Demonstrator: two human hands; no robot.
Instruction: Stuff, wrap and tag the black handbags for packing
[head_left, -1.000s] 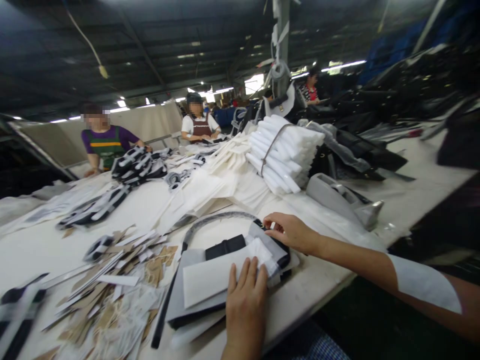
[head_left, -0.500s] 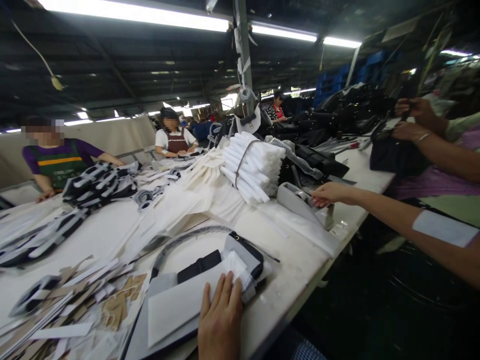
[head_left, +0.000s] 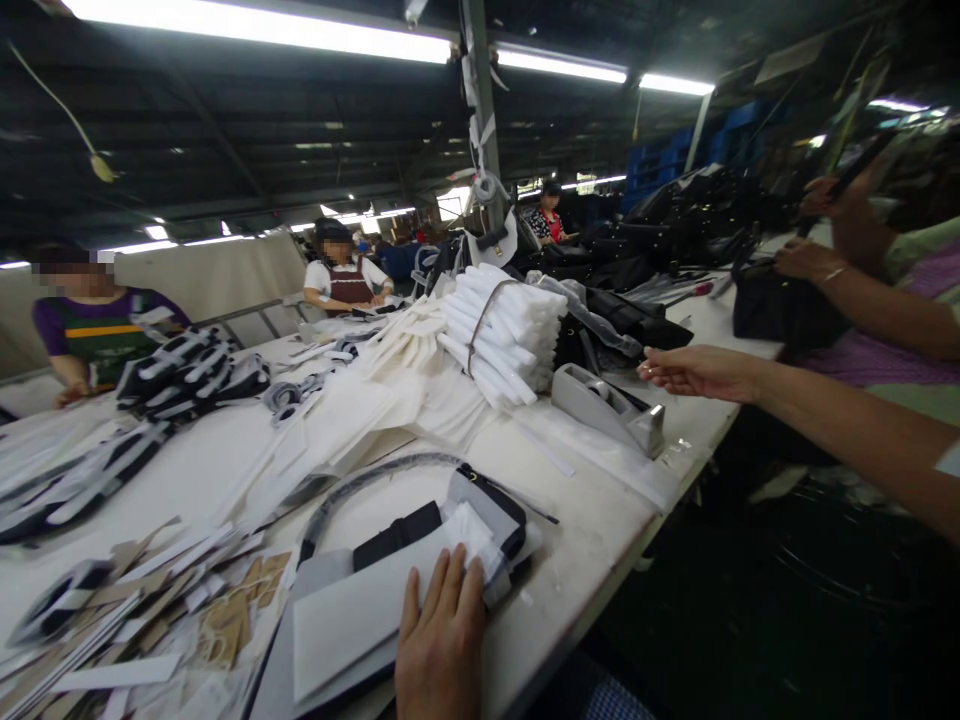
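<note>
My left hand [head_left: 442, 640] lies flat, fingers stretched, on white wrapping sheet [head_left: 352, 625] over a dark handbag [head_left: 499, 515]. The bag lies on its side near the table's front edge, its wrapped handle [head_left: 352, 474] arching behind it. My right hand [head_left: 697, 373] hovers in the air just right of a grey tape dispenser [head_left: 596, 408], apart from it. Its fingertips are pinched together; whatever is between them is too small to make out.
A strapped bundle of white padding [head_left: 499, 330] stands behind the dispenser. Paper and card scraps [head_left: 142, 600] cover the near left. Black-and-white wrapped pieces [head_left: 187, 370] are piled at left. At right, a co-worker's hands [head_left: 814, 260] hold a black bag [head_left: 780, 305]. Other people sit across the table.
My right hand has drawn away from the tape dispenser, to the right and slightly up. My left hand stays on the sheet. A co-worker's hand at right has risen.
</note>
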